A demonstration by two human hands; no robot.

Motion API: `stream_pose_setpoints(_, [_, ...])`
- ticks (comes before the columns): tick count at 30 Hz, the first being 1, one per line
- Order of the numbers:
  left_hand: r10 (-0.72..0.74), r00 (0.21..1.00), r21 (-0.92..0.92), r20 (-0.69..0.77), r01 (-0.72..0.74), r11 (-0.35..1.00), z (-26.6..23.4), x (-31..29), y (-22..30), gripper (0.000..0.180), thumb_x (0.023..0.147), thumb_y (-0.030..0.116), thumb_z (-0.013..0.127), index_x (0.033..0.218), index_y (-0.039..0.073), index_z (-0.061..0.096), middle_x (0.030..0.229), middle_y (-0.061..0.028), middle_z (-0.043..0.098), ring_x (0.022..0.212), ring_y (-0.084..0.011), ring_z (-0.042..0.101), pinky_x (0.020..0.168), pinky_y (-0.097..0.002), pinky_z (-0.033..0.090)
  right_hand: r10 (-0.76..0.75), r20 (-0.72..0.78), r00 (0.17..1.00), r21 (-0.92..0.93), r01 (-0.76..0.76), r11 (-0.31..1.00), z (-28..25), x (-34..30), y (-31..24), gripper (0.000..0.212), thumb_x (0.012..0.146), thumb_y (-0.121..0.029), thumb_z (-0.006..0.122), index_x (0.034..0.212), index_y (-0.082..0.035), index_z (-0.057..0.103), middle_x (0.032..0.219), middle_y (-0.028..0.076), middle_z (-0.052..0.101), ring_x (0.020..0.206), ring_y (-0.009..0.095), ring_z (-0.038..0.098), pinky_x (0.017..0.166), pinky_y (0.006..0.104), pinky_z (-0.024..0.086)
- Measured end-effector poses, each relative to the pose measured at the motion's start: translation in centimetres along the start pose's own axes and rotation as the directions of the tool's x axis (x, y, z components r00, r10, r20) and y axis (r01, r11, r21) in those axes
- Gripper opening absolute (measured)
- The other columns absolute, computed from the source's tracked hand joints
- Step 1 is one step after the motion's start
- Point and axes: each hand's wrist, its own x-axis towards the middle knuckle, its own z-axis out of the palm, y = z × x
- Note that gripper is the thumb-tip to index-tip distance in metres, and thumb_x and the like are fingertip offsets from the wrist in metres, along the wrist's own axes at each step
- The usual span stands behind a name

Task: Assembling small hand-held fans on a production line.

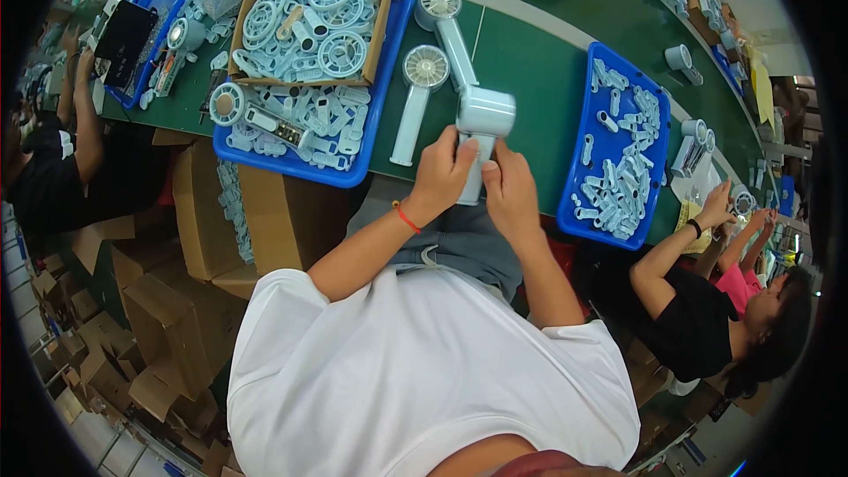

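Observation:
Between my two hands is a pale blue handheld fan [488,113], its round head up and its handle pointing down toward my lap. My left hand [444,170] is closed round the handle from the left, thumb along its front. On the other side my right hand [511,184] grips the handle, its thumb near the middle. Two more handheld fans lie on the green table just beyond: one fan [424,71] to the left, another fan [452,40] behind, its handle reaching toward the held one.
At left, a blue tray [382,79] carries a cardboard box [389,13] of ring-shaped parts, loose covers and an opened fan [265,120]. Another blue tray [587,106] of small parts stands at right. Cardboard boxes [177,318] crowd the floor at left. Co-workers sit on both sides.

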Motion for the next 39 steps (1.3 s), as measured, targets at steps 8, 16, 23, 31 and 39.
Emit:
stream_pose_setpoints(8, [0.136,0.978,0.070,0.158,-0.148,0.987,-0.7,0.1,0.7,0.031,0.085,0.026,0.057,0.099,-0.001,0.054,0.058,-0.0087,0.045,0.048,-0.0152,0.042,0.046,-0.0282,0.034,-0.503,-0.316,0.804,-0.604,0.239,0.761,-10.5,27.2,13.2,0.040,0.079,-0.021,0.056,0.116,-0.006,0.053,0.120,0.016,0.052,0.111,0.033,0.047,0.092,0.0408,0.039])
stream_pose_setpoints(16, [0.067,0.983,0.041,0.173,-0.075,0.996,-1.4,-0.3,0.5,0.030,0.086,0.028,0.054,0.095,0.000,0.053,0.071,-0.0191,0.054,0.064,-0.0357,0.054,0.056,-0.0375,0.042,0.232,-0.164,0.959,-0.745,-0.275,0.608,-13.2,36.5,14.6,0.054,0.071,-0.039,0.061,0.115,-0.008,0.052,0.127,0.016,0.046,0.113,0.034,0.047,0.088,0.0445,0.042])
stream_pose_setpoints(23, [0.097,0.995,0.034,-0.005,-0.096,0.995,-0.5,-1.1,0.7,0.043,0.091,0.040,0.045,0.099,-0.001,0.053,0.060,-0.0106,0.046,0.051,-0.0195,0.044,0.048,-0.0299,0.035,0.090,0.218,0.972,-0.456,0.019,0.890,-4.7,20.5,2.7,0.047,0.073,-0.035,0.057,0.103,-0.001,0.045,0.091,0.022,0.060,0.086,0.040,0.058,0.076,0.0449,0.046])
stream_pose_setpoints(31, [0.047,0.998,-0.003,-0.052,-0.048,0.999,-0.5,-0.7,2.1,0.040,0.093,0.038,0.041,0.091,-0.001,0.052,0.058,-0.0130,0.043,0.051,-0.0185,0.043,0.048,-0.0311,0.035,-0.135,-0.116,0.984,0.350,0.168,0.922,-3.4,5.1,0.0,0.060,0.090,-0.037,0.047,0.134,0.000,0.029,0.122,0.016,0.044,0.105,0.025,0.049,0.089,0.0336,0.039])
stream_pose_setpoints(39, [0.522,0.831,0.396,0.194,-0.553,0.733,0.7,1.6,3.2,0.034,0.092,0.029,0.042,0.068,0.005,0.046,0.055,-0.0145,0.045,0.050,-0.0333,0.049,0.045,-0.0413,0.038,0.160,-0.335,0.929,0.700,0.132,0.702,-0.2,0.8,-1.6,0.063,0.093,-0.033,0.044,0.139,-0.002,0.012,0.121,0.014,0.044,0.106,0.021,0.046,0.092,0.0311,0.036])
